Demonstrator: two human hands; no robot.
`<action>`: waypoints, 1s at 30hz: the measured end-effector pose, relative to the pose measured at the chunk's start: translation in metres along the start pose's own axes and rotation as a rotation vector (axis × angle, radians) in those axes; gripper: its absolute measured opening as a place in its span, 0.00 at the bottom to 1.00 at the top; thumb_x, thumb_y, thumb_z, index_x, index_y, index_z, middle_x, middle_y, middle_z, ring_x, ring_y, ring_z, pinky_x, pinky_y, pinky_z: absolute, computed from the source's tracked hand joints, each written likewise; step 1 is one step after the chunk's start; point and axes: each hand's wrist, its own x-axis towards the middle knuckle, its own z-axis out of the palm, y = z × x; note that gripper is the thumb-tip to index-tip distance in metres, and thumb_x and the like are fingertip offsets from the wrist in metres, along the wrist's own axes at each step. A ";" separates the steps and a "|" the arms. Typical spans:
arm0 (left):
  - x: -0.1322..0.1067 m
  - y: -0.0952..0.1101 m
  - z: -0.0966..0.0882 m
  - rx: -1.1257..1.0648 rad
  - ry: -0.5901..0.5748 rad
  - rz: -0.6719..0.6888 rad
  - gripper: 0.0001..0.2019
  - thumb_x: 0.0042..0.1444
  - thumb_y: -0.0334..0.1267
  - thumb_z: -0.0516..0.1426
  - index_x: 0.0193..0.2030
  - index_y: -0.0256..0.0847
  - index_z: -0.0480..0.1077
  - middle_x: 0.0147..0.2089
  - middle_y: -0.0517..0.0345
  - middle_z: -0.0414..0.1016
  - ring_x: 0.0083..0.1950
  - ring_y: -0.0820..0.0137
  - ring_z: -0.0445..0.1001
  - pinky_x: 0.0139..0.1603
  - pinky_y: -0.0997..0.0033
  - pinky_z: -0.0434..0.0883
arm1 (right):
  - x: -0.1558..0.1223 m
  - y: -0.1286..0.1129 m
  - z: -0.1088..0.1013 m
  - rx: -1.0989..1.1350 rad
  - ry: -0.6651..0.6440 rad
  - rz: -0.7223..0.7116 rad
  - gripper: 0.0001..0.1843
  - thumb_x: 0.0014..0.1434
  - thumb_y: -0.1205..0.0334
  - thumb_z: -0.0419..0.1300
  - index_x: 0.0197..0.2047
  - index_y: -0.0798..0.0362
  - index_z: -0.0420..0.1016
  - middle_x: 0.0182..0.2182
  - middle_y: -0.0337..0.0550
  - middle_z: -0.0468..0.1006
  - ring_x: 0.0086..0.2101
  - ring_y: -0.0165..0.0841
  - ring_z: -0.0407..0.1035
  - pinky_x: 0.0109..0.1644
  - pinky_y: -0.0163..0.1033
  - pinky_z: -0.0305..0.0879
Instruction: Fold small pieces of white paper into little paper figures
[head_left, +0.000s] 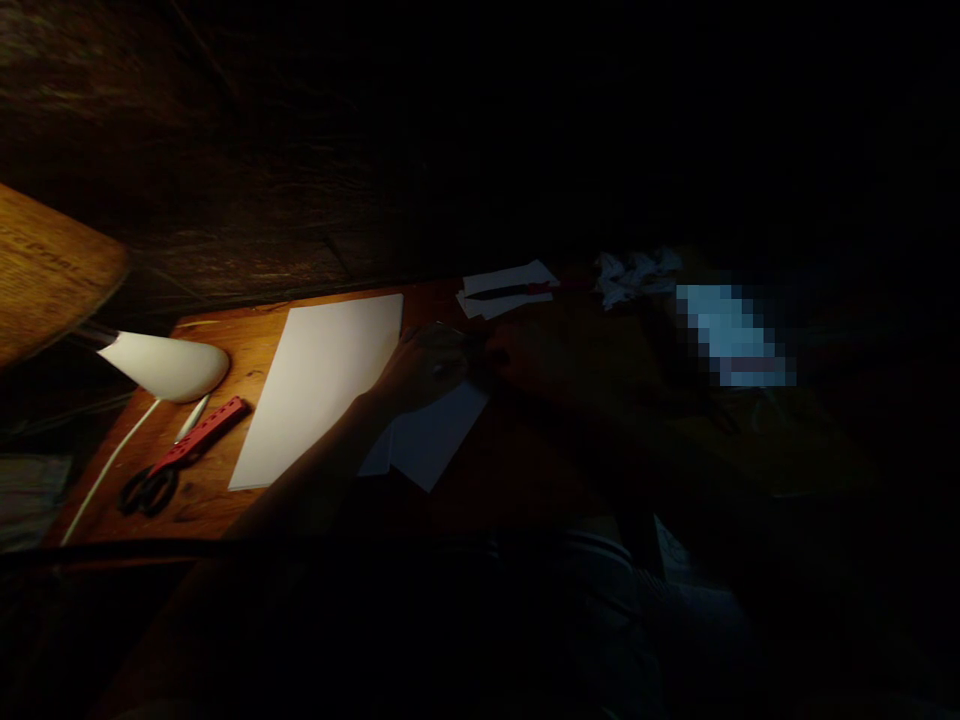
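Head view, v. dark, lit only from the left by a lamp (169,367) w/ a smooth white cone-shaped shade. Your left hand (426,368) rests on the far end of a small sheet (439,435) of flat, matte white paper. It lies mid-desk, touching the right edge of a big sheet (322,385). The fingers look curled down onto it, but I can't tell if they pinch the edge. Your right hand (525,360) is just beside the left, deep in shadow, so I can't tell its pose.

The small sheet's long axis runs diagonally, near-left to far-right. The big sheet, a plain white rectangle, slants the same way.

The desk (247,345) is warm, grainy wood. Near the lamp lie a red ruler (202,432) w/ holes, a pale pen (193,417) and black-handled scissors (150,488). At the far edge are white paper scraps (510,278) & a crumpled wad (636,272).
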 end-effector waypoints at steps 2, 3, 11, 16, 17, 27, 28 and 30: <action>0.000 -0.002 0.000 -0.012 0.001 0.012 0.08 0.67 0.37 0.60 0.40 0.45 0.83 0.59 0.48 0.86 0.64 0.53 0.80 0.65 0.44 0.73 | 0.001 0.001 -0.002 -0.024 -0.025 -0.019 0.15 0.70 0.64 0.60 0.51 0.53 0.89 0.49 0.52 0.86 0.44 0.39 0.75 0.44 0.41 0.59; 0.000 -0.003 0.001 -0.017 0.000 0.019 0.08 0.67 0.38 0.60 0.40 0.45 0.83 0.58 0.49 0.86 0.64 0.53 0.80 0.65 0.44 0.73 | 0.001 0.001 -0.003 -0.034 -0.034 -0.029 0.15 0.71 0.64 0.60 0.51 0.54 0.89 0.49 0.52 0.85 0.44 0.39 0.75 0.44 0.41 0.59; -0.003 -0.001 -0.002 0.015 -0.026 0.050 0.08 0.65 0.36 0.61 0.45 0.46 0.84 0.63 0.48 0.84 0.69 0.49 0.77 0.69 0.39 0.71 | 0.000 0.003 -0.008 -0.114 -0.091 -0.131 0.15 0.73 0.66 0.58 0.50 0.56 0.87 0.54 0.55 0.83 0.48 0.40 0.74 0.46 0.42 0.59; -0.002 0.000 0.000 0.023 -0.010 0.025 0.10 0.65 0.36 0.61 0.48 0.47 0.84 0.65 0.49 0.84 0.69 0.49 0.77 0.70 0.37 0.72 | -0.004 0.001 -0.009 -0.143 -0.102 -0.121 0.16 0.74 0.66 0.56 0.50 0.57 0.87 0.55 0.57 0.83 0.48 0.40 0.74 0.46 0.43 0.61; -0.001 0.001 0.002 0.029 0.000 0.011 0.10 0.65 0.36 0.61 0.48 0.47 0.84 0.64 0.49 0.85 0.69 0.50 0.78 0.70 0.38 0.72 | -0.004 0.001 -0.009 -0.143 -0.102 -0.117 0.16 0.74 0.65 0.56 0.49 0.57 0.87 0.55 0.57 0.83 0.48 0.40 0.74 0.46 0.42 0.62; 0.000 0.003 0.008 0.054 0.069 -0.053 0.18 0.60 0.34 0.63 0.56 0.46 0.82 0.63 0.49 0.86 0.67 0.50 0.81 0.70 0.39 0.73 | -0.008 0.003 -0.007 -0.122 -0.105 -0.172 0.16 0.75 0.67 0.57 0.45 0.59 0.88 0.55 0.57 0.83 0.45 0.38 0.74 0.46 0.43 0.63; -0.001 0.003 0.008 0.059 0.063 -0.045 0.17 0.60 0.33 0.63 0.55 0.46 0.82 0.63 0.49 0.86 0.67 0.49 0.81 0.70 0.39 0.73 | -0.008 0.002 -0.006 -0.123 -0.106 -0.168 0.16 0.75 0.68 0.56 0.46 0.59 0.87 0.55 0.57 0.83 0.44 0.38 0.74 0.47 0.44 0.64; 0.000 0.002 0.007 0.066 0.060 -0.037 0.16 0.59 0.33 0.63 0.53 0.46 0.84 0.63 0.49 0.86 0.66 0.50 0.81 0.70 0.38 0.73 | -0.008 0.001 -0.006 -0.129 -0.113 -0.154 0.16 0.74 0.68 0.57 0.46 0.59 0.87 0.55 0.57 0.83 0.44 0.38 0.75 0.48 0.44 0.65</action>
